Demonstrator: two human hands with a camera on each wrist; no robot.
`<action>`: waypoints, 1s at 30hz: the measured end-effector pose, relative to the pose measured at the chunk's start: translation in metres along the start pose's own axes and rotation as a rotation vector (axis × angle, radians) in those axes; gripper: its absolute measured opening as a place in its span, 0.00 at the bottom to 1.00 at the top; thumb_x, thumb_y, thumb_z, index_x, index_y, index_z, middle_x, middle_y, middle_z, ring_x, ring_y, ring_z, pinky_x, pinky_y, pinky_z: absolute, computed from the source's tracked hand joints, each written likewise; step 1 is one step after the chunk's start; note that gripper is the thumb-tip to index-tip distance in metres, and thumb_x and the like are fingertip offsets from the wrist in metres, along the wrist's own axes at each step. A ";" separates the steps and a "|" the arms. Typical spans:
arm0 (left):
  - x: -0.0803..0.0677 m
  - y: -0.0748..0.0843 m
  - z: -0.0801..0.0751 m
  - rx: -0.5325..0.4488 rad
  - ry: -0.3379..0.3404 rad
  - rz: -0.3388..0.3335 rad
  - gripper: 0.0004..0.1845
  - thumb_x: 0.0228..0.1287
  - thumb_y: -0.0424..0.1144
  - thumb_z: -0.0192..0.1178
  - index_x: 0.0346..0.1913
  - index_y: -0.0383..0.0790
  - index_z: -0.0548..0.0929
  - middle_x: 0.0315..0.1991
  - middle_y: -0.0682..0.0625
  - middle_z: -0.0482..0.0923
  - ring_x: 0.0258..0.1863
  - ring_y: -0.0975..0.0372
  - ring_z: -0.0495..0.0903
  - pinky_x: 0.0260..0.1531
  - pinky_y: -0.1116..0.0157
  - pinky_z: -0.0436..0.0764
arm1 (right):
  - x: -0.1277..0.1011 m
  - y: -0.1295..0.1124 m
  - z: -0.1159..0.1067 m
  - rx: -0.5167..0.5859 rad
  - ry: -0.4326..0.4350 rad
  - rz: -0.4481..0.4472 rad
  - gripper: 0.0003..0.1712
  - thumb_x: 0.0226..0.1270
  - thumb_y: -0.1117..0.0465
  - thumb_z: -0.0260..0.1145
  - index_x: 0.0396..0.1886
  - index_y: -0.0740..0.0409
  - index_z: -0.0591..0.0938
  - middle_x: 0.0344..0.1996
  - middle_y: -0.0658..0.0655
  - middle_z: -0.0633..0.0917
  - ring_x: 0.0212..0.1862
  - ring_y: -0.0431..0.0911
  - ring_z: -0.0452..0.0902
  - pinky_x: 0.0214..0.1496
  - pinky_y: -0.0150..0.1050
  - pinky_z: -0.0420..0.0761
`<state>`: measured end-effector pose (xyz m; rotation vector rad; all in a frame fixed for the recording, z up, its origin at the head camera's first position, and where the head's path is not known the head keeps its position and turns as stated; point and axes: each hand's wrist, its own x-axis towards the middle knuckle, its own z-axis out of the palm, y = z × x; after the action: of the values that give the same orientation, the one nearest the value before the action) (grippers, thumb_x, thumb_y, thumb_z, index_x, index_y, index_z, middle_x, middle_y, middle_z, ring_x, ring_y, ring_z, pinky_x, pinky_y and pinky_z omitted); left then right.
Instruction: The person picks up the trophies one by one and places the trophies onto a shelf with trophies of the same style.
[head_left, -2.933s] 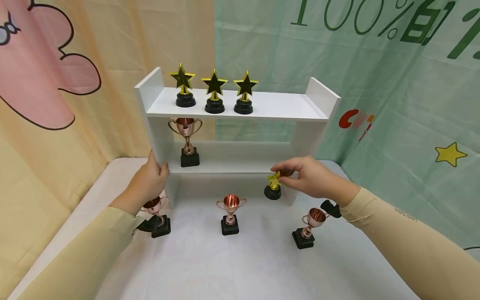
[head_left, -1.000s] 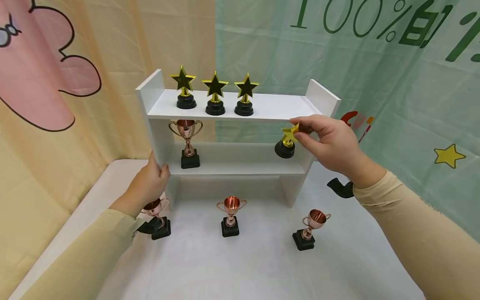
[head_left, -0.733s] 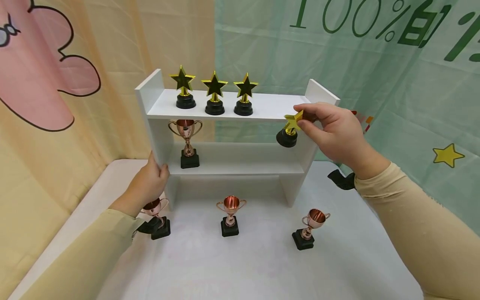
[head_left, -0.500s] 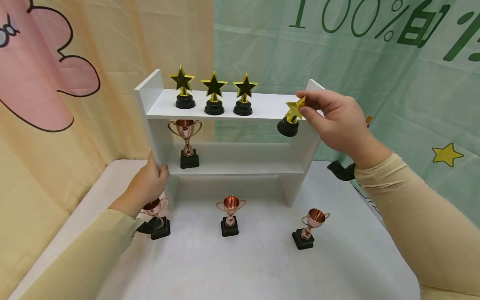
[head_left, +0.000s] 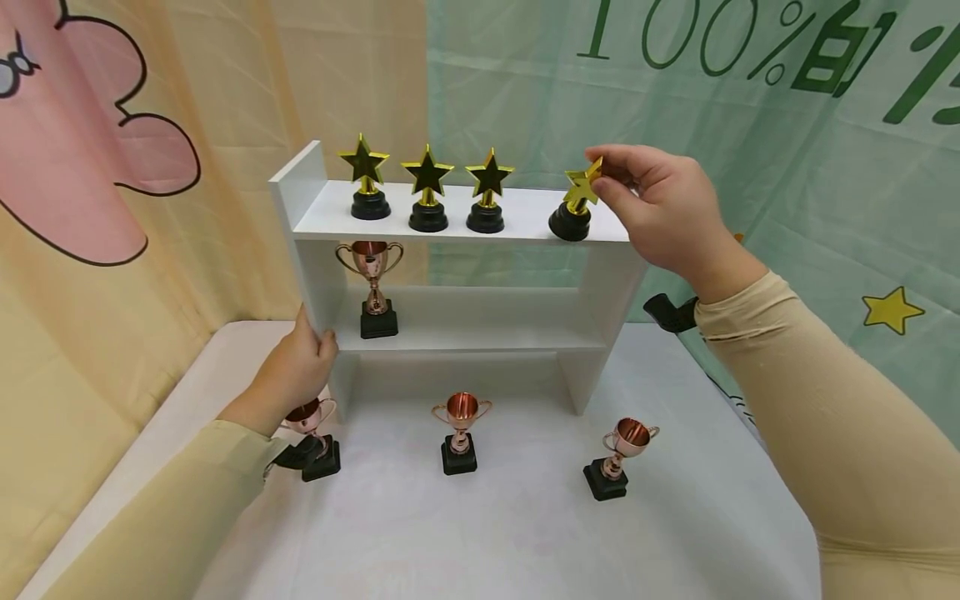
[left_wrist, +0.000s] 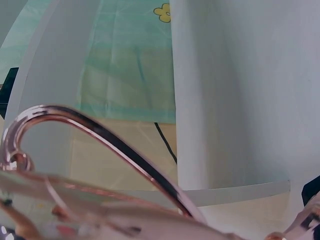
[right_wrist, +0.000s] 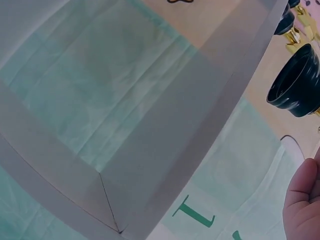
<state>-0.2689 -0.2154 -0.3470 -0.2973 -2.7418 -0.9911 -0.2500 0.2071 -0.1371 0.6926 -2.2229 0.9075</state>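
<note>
My right hand (head_left: 667, 212) pinches a gold star trophy (head_left: 572, 221) by its star, slightly tilted, at the right part of the top board of a white shelf unit (head_left: 480, 321). In the right wrist view the hollow underside of its black base (right_wrist: 295, 85) shows, beside my thumb (right_wrist: 302, 195). My left hand (head_left: 288, 375) grips the shelf's left side panel, thumb in front. Three similar star trophies (head_left: 427, 187) stand in a row along the top board. One larger copper cup trophy (head_left: 373, 287) stands at the left of the middle shelf.
On the white table stand three small copper cup trophies: one partly behind my left wrist (head_left: 322, 458), one in the middle (head_left: 459, 437), one at the right (head_left: 615, 462). A copper handle (left_wrist: 100, 132) looms close in the left wrist view. Printed curtains (head_left: 510, 92) hang behind.
My right hand has raised the star trophy from low in front of the shelf to above the middle shelf, then up and slightly left to the top board. My left hand stays put.
</note>
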 end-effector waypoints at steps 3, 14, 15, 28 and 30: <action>0.000 0.000 0.000 -0.002 -0.005 -0.006 0.36 0.83 0.44 0.36 0.84 0.39 0.35 0.76 0.21 0.61 0.68 0.26 0.71 0.65 0.29 0.70 | 0.005 0.002 0.003 -0.036 -0.006 0.012 0.17 0.76 0.66 0.66 0.60 0.59 0.88 0.47 0.54 0.91 0.44 0.29 0.81 0.52 0.21 0.80; 0.000 -0.001 0.000 -0.001 -0.013 -0.009 0.36 0.84 0.45 0.36 0.84 0.38 0.36 0.76 0.21 0.61 0.69 0.27 0.71 0.65 0.29 0.70 | 0.022 0.010 0.012 -0.077 -0.052 0.074 0.18 0.78 0.63 0.64 0.63 0.56 0.86 0.53 0.62 0.90 0.45 0.29 0.82 0.53 0.22 0.79; 0.000 -0.001 0.000 -0.002 -0.015 -0.010 0.36 0.84 0.45 0.36 0.84 0.39 0.35 0.76 0.21 0.61 0.69 0.27 0.71 0.65 0.29 0.70 | 0.022 0.010 0.012 -0.071 -0.054 0.075 0.18 0.78 0.64 0.64 0.63 0.56 0.86 0.52 0.63 0.90 0.44 0.28 0.82 0.52 0.22 0.79; 0.000 0.000 0.001 0.004 0.000 -0.007 0.37 0.83 0.44 0.37 0.85 0.38 0.36 0.75 0.21 0.61 0.68 0.26 0.71 0.64 0.29 0.71 | 0.023 0.012 0.017 -0.071 -0.084 0.084 0.18 0.79 0.63 0.63 0.64 0.55 0.86 0.54 0.63 0.89 0.43 0.24 0.78 0.51 0.21 0.77; 0.001 -0.001 0.001 0.005 0.000 -0.005 0.37 0.84 0.44 0.37 0.85 0.38 0.36 0.76 0.21 0.61 0.69 0.26 0.71 0.64 0.29 0.71 | 0.024 0.013 0.018 -0.064 -0.084 0.076 0.19 0.79 0.63 0.63 0.64 0.55 0.86 0.53 0.63 0.89 0.43 0.25 0.78 0.50 0.21 0.77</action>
<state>-0.2699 -0.2156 -0.3481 -0.2895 -2.7459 -0.9847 -0.2805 0.1962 -0.1358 0.6314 -2.3557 0.8541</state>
